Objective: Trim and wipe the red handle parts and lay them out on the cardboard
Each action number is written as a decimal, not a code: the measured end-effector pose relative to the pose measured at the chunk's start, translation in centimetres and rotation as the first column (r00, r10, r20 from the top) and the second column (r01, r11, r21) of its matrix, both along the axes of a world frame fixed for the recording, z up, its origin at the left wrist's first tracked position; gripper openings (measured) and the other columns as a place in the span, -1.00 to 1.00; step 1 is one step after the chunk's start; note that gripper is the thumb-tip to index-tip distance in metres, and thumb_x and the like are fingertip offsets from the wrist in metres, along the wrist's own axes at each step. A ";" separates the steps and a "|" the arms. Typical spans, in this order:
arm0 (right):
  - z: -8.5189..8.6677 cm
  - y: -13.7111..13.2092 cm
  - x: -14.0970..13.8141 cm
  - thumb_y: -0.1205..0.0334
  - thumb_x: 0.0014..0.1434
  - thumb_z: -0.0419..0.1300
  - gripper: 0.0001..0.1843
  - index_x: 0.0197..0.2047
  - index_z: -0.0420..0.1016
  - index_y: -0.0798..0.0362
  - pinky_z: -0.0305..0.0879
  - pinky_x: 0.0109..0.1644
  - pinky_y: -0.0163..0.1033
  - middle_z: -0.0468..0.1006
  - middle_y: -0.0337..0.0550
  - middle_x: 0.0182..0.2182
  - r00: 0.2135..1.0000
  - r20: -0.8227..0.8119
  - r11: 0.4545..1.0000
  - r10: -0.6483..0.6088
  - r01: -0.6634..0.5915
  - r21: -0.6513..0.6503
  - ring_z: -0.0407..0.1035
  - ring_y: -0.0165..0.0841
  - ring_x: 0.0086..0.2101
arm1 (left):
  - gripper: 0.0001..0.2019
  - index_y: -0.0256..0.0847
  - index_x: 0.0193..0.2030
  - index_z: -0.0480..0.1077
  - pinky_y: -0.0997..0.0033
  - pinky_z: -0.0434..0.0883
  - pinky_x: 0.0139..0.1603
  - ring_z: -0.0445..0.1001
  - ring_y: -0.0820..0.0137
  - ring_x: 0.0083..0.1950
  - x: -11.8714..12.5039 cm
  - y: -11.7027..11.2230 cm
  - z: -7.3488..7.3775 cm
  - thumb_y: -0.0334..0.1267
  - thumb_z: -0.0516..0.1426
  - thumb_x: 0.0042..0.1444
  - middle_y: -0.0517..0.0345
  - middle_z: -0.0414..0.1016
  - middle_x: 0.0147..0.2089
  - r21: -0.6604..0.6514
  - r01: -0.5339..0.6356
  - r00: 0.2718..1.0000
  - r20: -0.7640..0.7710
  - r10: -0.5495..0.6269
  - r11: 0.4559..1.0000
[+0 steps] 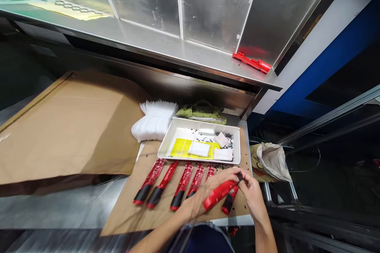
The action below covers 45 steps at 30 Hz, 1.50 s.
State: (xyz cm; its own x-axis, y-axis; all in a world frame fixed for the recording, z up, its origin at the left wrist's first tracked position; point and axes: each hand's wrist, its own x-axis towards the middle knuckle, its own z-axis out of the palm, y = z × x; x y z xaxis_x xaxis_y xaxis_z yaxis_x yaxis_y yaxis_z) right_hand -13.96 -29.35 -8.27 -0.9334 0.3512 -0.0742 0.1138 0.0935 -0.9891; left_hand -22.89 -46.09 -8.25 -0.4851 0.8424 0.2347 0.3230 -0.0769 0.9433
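A red plastic housing piece (219,194) with a black end is held up at an angle in front of me. My left hand (214,184) is closed around its upper side. At the black end, my right hand (251,187) pinches it with the fingertips. Several red and black housing pieces lie in a row below the hands; one shell (181,185) shows its ribbed inside, while another (162,185) shows a smooth outer face. One more piece (229,201) lies partly hidden beneath my hands.
Beyond the row stands a white tray (164,146) with small black parts, white pads and a yellow sheet. White foam sheets (156,120) and a green pouch (200,114) sit behind it. Large cardboard (68,126) is left; a red part (252,63) rests on the shelf; a bag (273,162) stands right.
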 end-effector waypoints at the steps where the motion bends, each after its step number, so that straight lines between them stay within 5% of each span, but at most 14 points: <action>1: 0.1 0.5 -1.1 -0.01 0.15 0.22 -0.69 -0.19 0.65 0.02 0.31 0.19 -0.08 0.61 -0.04 -0.07 1.000 0.000 1.000 -0.015 0.015 0.026 0.46 -0.17 0.00 | -0.67 -0.11 0.16 0.46 0.18 0.22 0.42 0.33 0.16 0.38 -0.9 0.7 0.4 -0.20 0.12 0.29 0.04 0.38 0.36 0.008 -0.019 0.998 0.061 0.019 1.000; 9: -0.3 5.1 -9.5 0.07 -0.06 0.27 -0.74 -0.37 0.64 0.06 0.28 0.16 -0.04 0.63 -0.04 -0.14 0.996 0.027 0.983 -0.080 0.074 0.166 0.46 -0.14 -0.04 | -0.59 -0.12 0.08 0.51 0.08 0.12 0.43 0.35 0.11 0.31 -8.4 4.8 1.8 -0.06 0.28 0.10 -0.02 0.54 0.18 0.074 -0.115 0.970 0.222 0.096 0.991; 16: -0.8 5.5 -10.4 0.10 -0.08 0.29 -0.77 -0.35 0.63 0.02 0.23 0.24 0.03 0.64 -0.09 -0.14 0.997 0.029 0.978 -0.070 0.063 0.201 0.46 -0.15 -0.02 | -0.70 -0.13 -0.08 0.58 0.14 0.10 0.44 0.37 0.12 0.30 -8.1 4.8 1.8 -0.18 0.34 0.02 -0.01 0.54 0.19 0.137 -0.153 0.928 0.362 0.094 0.979; 21: 0.9 5.0 -7.7 -0.02 0.03 0.28 -0.53 -0.03 0.57 0.02 0.35 0.17 -0.02 0.57 0.01 0.04 0.999 -0.016 0.989 -0.046 0.048 0.143 0.44 -0.15 0.07 | -0.45 -0.13 0.17 0.45 0.09 0.12 0.43 0.38 0.11 0.31 -7.9 3.6 1.3 -0.05 0.35 0.04 -0.06 0.53 0.20 0.197 -0.209 0.834 0.548 0.070 0.958; 24: 2.5 3.5 -4.3 -0.01 0.09 0.31 -0.63 -0.08 0.57 -0.02 0.26 0.26 0.00 0.43 0.01 0.19 0.994 -0.070 0.975 -0.080 0.093 0.202 0.32 -0.14 0.19 | -0.24 -0.17 0.33 0.29 -0.04 0.24 0.34 0.47 0.04 0.23 -6.9 2.3 1.1 0.15 0.29 0.06 -0.18 0.55 0.17 0.224 -0.196 0.753 0.658 0.001 0.955; 31: 5.9 -1.6 0.6 0.12 0.18 0.32 -0.85 -0.17 0.56 -0.06 0.27 0.22 -0.04 0.43 -0.05 0.15 0.956 -0.288 0.862 -0.053 0.189 0.470 0.32 -0.17 0.19 | -0.10 -0.10 0.46 0.08 0.03 0.18 0.40 0.43 0.10 0.30 -2.6 1.0 2.0 -0.07 0.38 0.05 -0.17 0.53 0.20 0.411 -0.143 0.462 0.832 -0.307 0.900; 40: 7.0 -3.3 1.5 0.22 0.23 0.29 -0.95 -0.26 0.51 -0.03 0.23 0.25 -0.04 0.43 -0.08 0.12 0.925 -0.378 0.752 -0.045 0.281 0.597 0.26 -0.20 0.23 | -0.25 -0.20 0.37 0.26 0.17 0.39 0.22 0.56 0.15 0.12 -0.9 1.0 1.3 0.00 0.33 0.09 -0.06 0.62 0.06 0.414 -0.110 0.464 0.825 -0.321 0.904; 45: 6.9 -2.6 1.8 0.17 0.25 0.26 -0.91 -0.29 0.52 -0.03 0.23 0.24 -0.03 0.45 -0.07 0.09 0.928 -0.367 0.737 -0.060 0.289 0.611 0.30 -0.18 0.20 | -0.20 -0.17 0.37 0.25 0.09 0.41 0.17 0.60 0.13 0.03 -1.1 0.8 1.8 0.14 0.31 0.06 -0.05 0.65 -0.01 0.289 -0.176 0.501 0.849 -0.167 0.941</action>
State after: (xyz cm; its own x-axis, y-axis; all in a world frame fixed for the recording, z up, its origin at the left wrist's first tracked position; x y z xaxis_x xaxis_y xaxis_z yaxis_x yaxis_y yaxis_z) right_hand -12.15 -31.92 -1.36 -0.7825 0.3644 0.5048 -0.0989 0.7278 -0.6786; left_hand -24.00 -45.29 -6.40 -0.5899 0.8049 -0.0649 -0.6240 -0.4034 0.6692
